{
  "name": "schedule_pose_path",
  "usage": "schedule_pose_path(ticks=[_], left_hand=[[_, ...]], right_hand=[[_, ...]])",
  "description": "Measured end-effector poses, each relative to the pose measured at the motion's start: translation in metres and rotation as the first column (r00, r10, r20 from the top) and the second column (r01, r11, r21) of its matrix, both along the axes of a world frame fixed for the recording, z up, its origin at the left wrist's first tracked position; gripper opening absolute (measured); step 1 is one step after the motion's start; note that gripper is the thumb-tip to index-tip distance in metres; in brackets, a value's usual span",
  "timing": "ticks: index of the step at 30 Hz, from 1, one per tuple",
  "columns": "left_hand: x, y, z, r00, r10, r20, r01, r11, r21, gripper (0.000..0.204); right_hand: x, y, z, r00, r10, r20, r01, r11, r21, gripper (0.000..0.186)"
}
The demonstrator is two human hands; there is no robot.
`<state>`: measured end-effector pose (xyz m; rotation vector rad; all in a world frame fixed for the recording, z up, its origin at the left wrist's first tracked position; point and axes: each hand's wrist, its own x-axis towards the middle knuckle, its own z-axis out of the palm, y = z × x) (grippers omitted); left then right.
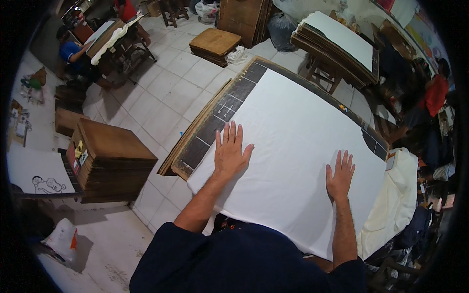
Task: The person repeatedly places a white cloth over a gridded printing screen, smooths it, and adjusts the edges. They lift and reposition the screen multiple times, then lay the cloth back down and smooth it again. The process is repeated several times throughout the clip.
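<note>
A sheet of white cloth (288, 127) lies spread over a dark board (227, 105) marked with white lines, and its near edge hangs toward my body. My left hand (229, 154) rests flat on the cloth near its left edge, fingers stretched out and thumb apart. Farther right, my right hand (340, 177) lies palm down on the same cloth, its fingers also extended. Shallow creases run through the cloth between the hands and along the near side. Neither hand grips anything.
Cream cloth (391, 200) is heaped right of the board. Stacked wooden boards (110, 151) stand at left, with a lower stack (215, 43) beyond. Another board stack topped with white cloth (337, 36) is at far right. People work at far left (73, 52) and right (435, 93).
</note>
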<state>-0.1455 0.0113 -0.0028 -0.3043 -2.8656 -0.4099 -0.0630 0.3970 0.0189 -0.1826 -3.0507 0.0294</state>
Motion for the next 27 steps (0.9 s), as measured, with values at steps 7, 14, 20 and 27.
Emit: schedule_pose_path(ticks=[7, 14, 20, 27], left_hand=[[0.061, -0.029, 0.005, 0.999, 0.032, 0.041, -0.033, 0.999, 0.008, 0.076], [0.124, -0.039, 0.012, 0.998, 0.028, 0.06, -0.034, 0.996, 0.086, 0.075], [0.148, -0.045, 0.007, 0.998, 0.038, 0.052, -0.045, 0.988, 0.148, 0.075], [0.139, -0.086, -0.001, 0.904, 0.412, -0.116, -0.372, 0.891, 0.259, 0.059]], right_hand=[[0.018, -0.018, -0.006, 1.0, 0.028, 0.003, -0.028, 0.999, 0.019, 0.07], [0.057, -0.06, -0.002, 0.991, 0.133, 0.005, -0.133, 0.991, -0.022, 0.072], [0.092, -0.096, 0.011, 0.977, 0.21, 0.039, -0.206, 0.976, -0.075, 0.074], [0.115, -0.099, 0.012, 0.956, 0.292, -0.008, -0.288, 0.936, -0.201, 0.071]])
